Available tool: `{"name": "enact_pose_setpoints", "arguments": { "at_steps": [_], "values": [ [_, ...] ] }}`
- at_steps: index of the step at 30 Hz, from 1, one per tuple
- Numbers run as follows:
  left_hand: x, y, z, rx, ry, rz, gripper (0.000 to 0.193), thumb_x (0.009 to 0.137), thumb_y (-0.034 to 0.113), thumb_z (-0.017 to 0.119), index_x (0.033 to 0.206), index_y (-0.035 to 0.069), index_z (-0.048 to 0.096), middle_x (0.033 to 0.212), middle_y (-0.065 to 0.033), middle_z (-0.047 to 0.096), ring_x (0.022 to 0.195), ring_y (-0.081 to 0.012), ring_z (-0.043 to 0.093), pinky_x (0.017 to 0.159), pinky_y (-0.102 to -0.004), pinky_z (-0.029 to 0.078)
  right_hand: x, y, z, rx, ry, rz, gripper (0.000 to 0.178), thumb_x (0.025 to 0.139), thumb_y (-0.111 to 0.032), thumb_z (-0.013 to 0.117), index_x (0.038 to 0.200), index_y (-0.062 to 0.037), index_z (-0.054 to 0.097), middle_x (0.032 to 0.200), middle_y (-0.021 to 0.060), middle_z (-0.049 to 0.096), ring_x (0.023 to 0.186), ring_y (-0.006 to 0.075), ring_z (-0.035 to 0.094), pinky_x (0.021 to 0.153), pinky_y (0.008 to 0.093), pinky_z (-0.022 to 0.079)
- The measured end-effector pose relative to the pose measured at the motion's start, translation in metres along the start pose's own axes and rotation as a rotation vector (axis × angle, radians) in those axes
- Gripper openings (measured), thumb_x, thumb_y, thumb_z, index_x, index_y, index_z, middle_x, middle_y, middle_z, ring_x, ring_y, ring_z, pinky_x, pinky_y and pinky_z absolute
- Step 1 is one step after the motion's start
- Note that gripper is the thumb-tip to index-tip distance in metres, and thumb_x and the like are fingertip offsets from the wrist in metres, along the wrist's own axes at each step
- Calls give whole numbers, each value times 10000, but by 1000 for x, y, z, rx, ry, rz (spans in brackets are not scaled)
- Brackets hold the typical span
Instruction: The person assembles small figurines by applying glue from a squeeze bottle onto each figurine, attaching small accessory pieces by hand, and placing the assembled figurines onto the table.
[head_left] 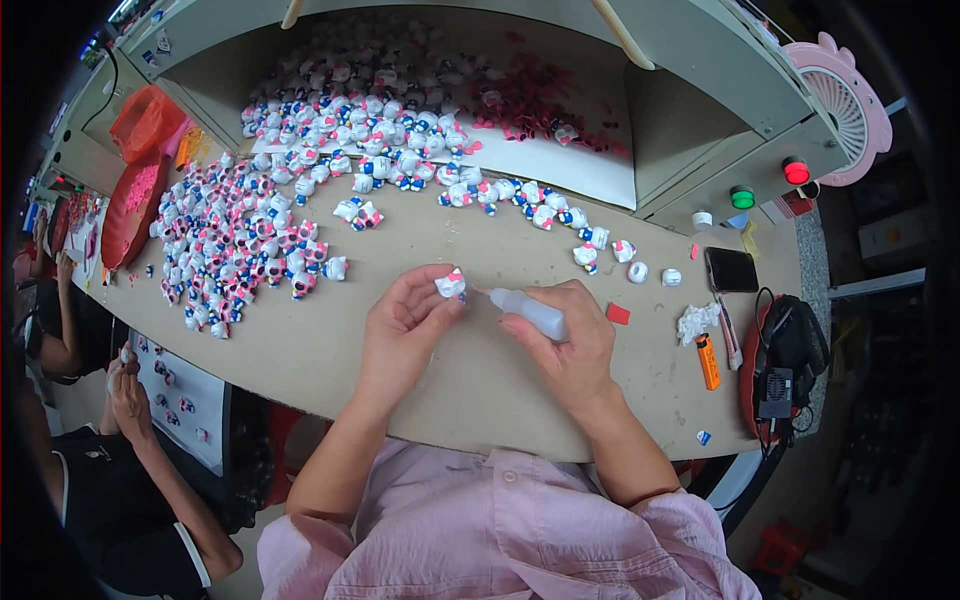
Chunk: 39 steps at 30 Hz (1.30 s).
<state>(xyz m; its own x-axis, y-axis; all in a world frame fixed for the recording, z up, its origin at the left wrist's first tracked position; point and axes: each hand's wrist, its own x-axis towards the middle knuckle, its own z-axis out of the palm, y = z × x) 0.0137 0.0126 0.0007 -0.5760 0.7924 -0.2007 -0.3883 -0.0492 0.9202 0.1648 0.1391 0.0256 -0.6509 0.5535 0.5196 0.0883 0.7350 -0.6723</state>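
Observation:
Near the middle of the table, my left hand (405, 325) pinches a small white cat-like figurine (451, 285) between thumb and fingers. My right hand (572, 340) is wrapped round a translucent white squeeze bottle (530, 312). The bottle lies tilted, its thin nozzle pointing left at the figurine; whether the tip touches it I cannot tell. To the left spreads a big heap of similar white, blue and pink figurines (245, 235). A loose row of more figurines (500, 192) runs along the far side, with a few white pieces (637, 272) at its right end.
Under the shelf lie more figurines (370, 120) and dark pink pieces (535, 95). At right are a phone (731, 270), an orange lighter (708, 362), crumpled tissue (697, 322), a black bag (790, 350) and a pink fan (840, 100). A red tray (125, 235) and a co-worker (120, 480) are at left.

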Motion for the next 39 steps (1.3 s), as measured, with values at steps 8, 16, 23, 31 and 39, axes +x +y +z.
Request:
{"name": "enact_pose_setpoints", "arguments": {
  "at_steps": [8, 16, 23, 31, 39],
  "values": [
    [0, 0, 1, -22, 30, 2, 349, 930, -49, 622, 1270, -21, 547, 1196, -95, 632, 1075, -128, 631, 899, -261, 534, -1, -4, 0, 9, -12, -17, 379, 715, -194, 878, 951, -15, 641, 832, 119, 644, 717, 281, 616, 613, 373, 493],
    [0, 0, 2, -16, 25, 6, 351, 926, -52, 624, 1267, -24, 548, 1202, -98, 628, 1083, -130, 628, 905, -260, 532, 0, -4, 2, 49, 7, -8, 373, 722, -193, 874, 953, -14, 642, 838, 120, 648, 718, 279, 615, 614, 368, 492],
    [0, -1, 1, -11, 24, -2, 352, 924, -50, 630, 1266, -23, 550, 1199, -93, 629, 1080, -128, 628, 895, -261, 537, 0, -4, 2, 51, -17, -7, 373, 727, -193, 870, 960, -11, 642, 844, 125, 652, 724, 282, 620, 618, 368, 497],
    [3, 0, -1, -58, 11, -7, 377, 930, -31, 625, 1293, -3, 527, 1208, -95, 636, 1075, -159, 643, 911, -311, 555, -3, 9, -9, 463, 31, 456, 319, 824, -107, 807, 1040, -23, 587, 911, 65, 661, 816, 154, 651, 670, 311, 530],
    [-1, 4, -6, -81, -8, -5, 401, 929, -15, 629, 1310, 15, 509, 1230, -97, 630, 1082, -189, 649, 931, -358, 561, 73, 50, -27, 275, -53, 582, 259, 912, -86, 650, 1125, -48, 509, 990, 72, 611, 898, 127, 636, 675, 285, 531]
  ]
}}
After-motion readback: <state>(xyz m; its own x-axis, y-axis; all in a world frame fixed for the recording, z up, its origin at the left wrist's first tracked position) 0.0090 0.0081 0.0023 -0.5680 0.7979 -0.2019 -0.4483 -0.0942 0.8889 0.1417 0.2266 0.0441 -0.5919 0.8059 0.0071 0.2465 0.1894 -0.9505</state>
